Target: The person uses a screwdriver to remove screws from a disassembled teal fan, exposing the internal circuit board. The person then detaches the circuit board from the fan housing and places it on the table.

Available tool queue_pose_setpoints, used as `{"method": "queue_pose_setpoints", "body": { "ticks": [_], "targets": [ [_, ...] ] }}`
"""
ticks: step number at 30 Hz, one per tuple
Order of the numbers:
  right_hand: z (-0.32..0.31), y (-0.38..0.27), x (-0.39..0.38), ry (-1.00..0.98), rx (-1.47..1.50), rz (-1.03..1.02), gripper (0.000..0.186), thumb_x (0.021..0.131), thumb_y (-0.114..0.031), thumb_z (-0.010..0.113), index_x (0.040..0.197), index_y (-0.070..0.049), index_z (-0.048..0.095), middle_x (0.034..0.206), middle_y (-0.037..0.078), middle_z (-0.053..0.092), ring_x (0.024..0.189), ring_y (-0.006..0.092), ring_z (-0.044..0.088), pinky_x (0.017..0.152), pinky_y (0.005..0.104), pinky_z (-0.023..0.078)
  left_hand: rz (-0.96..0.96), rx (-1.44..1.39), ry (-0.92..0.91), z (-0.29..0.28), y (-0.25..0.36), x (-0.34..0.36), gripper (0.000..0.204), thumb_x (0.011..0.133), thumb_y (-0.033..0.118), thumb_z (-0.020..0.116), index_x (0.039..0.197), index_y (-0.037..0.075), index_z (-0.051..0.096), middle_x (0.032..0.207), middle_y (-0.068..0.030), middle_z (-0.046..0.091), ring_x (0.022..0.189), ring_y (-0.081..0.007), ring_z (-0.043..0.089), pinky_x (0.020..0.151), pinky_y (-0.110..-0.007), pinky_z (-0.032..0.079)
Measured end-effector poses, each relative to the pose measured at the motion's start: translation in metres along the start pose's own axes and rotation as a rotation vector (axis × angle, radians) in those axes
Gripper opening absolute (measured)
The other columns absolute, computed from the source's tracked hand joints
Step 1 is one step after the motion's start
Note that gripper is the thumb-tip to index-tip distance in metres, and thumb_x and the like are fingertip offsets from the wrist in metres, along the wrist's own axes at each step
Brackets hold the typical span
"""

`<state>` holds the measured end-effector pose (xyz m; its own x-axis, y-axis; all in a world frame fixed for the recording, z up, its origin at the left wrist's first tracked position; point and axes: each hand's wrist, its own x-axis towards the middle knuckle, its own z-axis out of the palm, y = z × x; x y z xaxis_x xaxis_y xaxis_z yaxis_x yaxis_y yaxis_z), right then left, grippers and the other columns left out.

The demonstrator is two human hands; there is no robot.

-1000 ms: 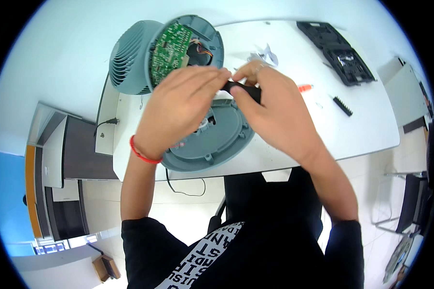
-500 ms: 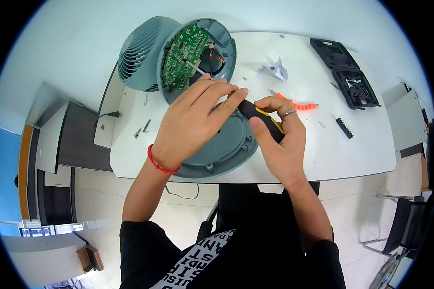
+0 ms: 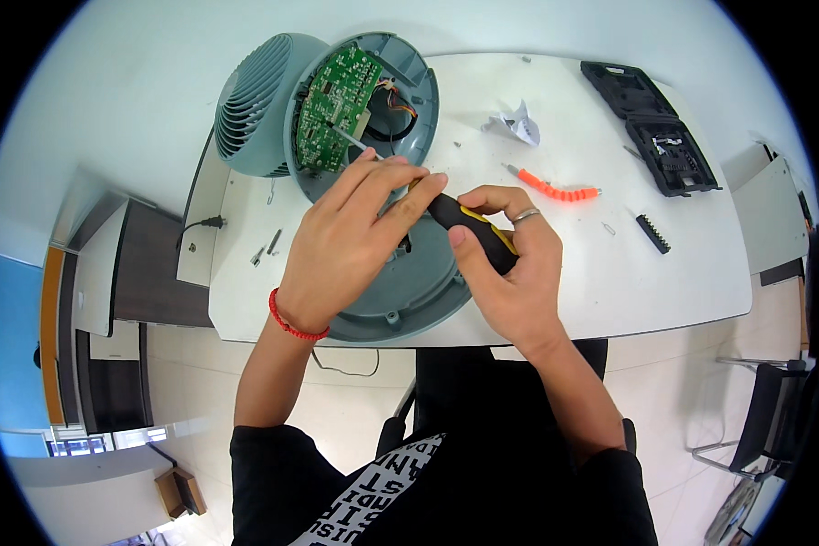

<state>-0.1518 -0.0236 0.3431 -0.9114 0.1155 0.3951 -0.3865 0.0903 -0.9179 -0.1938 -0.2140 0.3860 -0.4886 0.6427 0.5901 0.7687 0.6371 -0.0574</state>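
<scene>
Unlike a second ago, the shaft (image 3: 348, 138) of the screwdriver (image 3: 455, 217) shows against the circuit board (image 3: 341, 86), up-left of the right hand (image 3: 523, 278) — clamped on the handle (image 3: 492, 250) — with the left hand (image 3: 348, 238) across its front, grip unclear; tool seems lined up.

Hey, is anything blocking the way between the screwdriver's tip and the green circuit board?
Nothing visible: from the right hand, the screwdriver extends past the left hand, its tip in plain view over the circuit board. Whether they touch, I can't tell.

Bright light falls evenly, and straight edges bend near the rim
</scene>
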Motion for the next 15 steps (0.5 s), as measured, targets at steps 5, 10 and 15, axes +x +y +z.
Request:
{"method": "queue_pose_setpoints", "body": {
  "ticks": [5,10,15],
  "targets": [
    [0.0026,0.0005,-0.0012,0.020,-0.006,-0.039,0.027,0.085,-0.008,0.074,0.107,0.002,0.065,0.096,0.017,0.070,0.084,0.0263,0.071,0.078,0.0321,0.056,-0.008,0.006,0.004,-0.0010,0.0016,0.0006,0.052,0.080,-0.006,0.065,0.128,0.013,0.071,0.116,-0.0079,0.067,0.112,-0.0316,0.066,0.109,-0.047,0.052],
    [0.0015,0.0007,-0.0004,0.026,0.004,-0.023,0.027,0.084,-0.007,0.074,0.107,0.002,0.065,0.096,0.017,0.069,0.083,0.0270,0.071,0.078,0.0323,0.056,-0.013,0.006,-0.012,0.0008,0.0013,0.0024,0.052,0.080,-0.007,0.065,0.128,0.013,0.071,0.119,-0.0076,0.068,0.113,-0.0314,0.066,0.110,-0.047,0.052],
    [0.0017,-0.0014,-0.0001,0.024,-0.021,-0.035,0.027,0.083,-0.007,0.074,0.107,0.002,0.065,0.097,0.017,0.070,0.085,0.0275,0.071,0.078,0.0327,0.056,0.012,0.036,-0.006,0.0004,0.0000,0.0016,0.047,0.080,-0.002,0.065,0.125,0.010,0.071,0.117,-0.0055,0.065,0.114,-0.0289,0.064,0.107,-0.046,0.053]
  ]
}}
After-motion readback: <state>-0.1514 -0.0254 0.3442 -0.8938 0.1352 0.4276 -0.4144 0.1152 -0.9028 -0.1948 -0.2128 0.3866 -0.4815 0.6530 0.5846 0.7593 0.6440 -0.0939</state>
